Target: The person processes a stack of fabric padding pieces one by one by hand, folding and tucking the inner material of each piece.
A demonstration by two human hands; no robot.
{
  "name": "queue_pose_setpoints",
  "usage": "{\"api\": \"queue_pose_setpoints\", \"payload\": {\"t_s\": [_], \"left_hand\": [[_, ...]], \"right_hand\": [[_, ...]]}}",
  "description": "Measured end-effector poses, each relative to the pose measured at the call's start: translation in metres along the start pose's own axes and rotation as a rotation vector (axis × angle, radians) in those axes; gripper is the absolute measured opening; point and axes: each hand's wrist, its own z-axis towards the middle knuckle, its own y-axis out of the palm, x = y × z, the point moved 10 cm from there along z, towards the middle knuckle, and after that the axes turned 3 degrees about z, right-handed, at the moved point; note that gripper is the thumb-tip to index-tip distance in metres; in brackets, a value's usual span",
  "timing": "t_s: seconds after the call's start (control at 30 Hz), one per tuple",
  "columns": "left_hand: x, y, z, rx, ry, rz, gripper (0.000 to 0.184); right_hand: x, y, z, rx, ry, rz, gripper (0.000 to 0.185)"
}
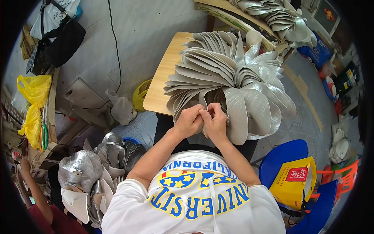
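Note:
My left hand [189, 121] and my right hand [215, 124] meet in front of my chest, fingers pinched together and tips touching. Whatever lies between the fingertips is too small or hidden to make out. Right behind them, a big pile of curved, flexible sheet pieces [206, 68], matte grey on one side and shiny silver on the other, fans out over a light wooden tabletop [165, 74]. One wide looped silver piece [237, 117] hangs just beside my right hand. A bracelet or watch shows at my right wrist.
More silver pieces [80, 169] are heaped at the lower left, others [286, 25] on a bench at the upper right. A blue chair [278, 152] holds a yellow bag [286, 183]. Another person's arm [39, 187] is at the far left, near a wooden bench with yellow plastic bags [34, 91].

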Motion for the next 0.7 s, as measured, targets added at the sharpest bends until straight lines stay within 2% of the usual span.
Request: {"api": "queue_pose_setpoints", "payload": {"t_s": [0.03,0.13,0.17,0.23,0.37,0.43,0.5,0.6,0.7], "left_hand": [[0.0,0.004,0.001,-0.021,0.016,-0.019,0.003],[-0.013,0.006,0.0,-0.082,-0.086,-0.029,0.008],[-0.014,0.004,-0.001,-0.071,-0.089,-0.022,0.01],[-0.017,0.001,-0.002,-0.05,-0.092,-0.005,0.014],[-0.028,0.003,-0.003,-0.088,-0.127,-0.027,0.012],[-0.037,-0.002,-0.004,-0.044,-0.12,-0.078,0.011],[-0.055,-0.012,-0.006,-0.011,-0.197,-0.102,0.011],[-0.066,-0.011,-0.01,-0.036,-0.283,-0.138,0.013],[-0.064,-0.006,-0.011,-0.076,-0.368,-0.169,0.014]], "right_hand": [[-0.003,-0.001,0.003,0.022,-0.066,0.07,0.03],[0.002,0.003,0.014,-0.174,-0.03,0.165,0.026],[0.001,0.003,0.015,-0.177,-0.058,0.21,0.024],[0.009,0.008,0.016,-0.26,-0.014,0.235,0.023],[0.018,0.014,0.014,-0.352,0.095,0.346,0.029],[0.031,0.002,0.011,-0.252,0.133,0.33,0.029],[0.027,-0.011,0.005,-0.167,0.139,0.291,0.031],[0.04,-0.015,-0.002,-0.14,0.15,0.324,0.031],[0.043,-0.011,-0.001,-0.211,0.2,0.287,0.03]]}}
